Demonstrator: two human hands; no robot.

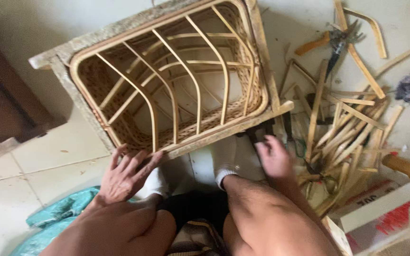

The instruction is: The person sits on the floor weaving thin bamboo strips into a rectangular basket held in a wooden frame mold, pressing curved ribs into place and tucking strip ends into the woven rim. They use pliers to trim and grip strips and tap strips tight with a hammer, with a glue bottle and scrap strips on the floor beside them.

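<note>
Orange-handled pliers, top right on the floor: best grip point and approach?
Take the pliers by the orange handles, which splay toward the upper left, coming from above on that side. They lie flat on the tiled floor; the dark jaw end points down into the cane offcuts, so that side looks cluttered.

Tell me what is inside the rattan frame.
Inside the rattan frame: curved ribs, woven cane walls, and bare floor tiles showing through. The near corners are hidden by the rim.
</note>
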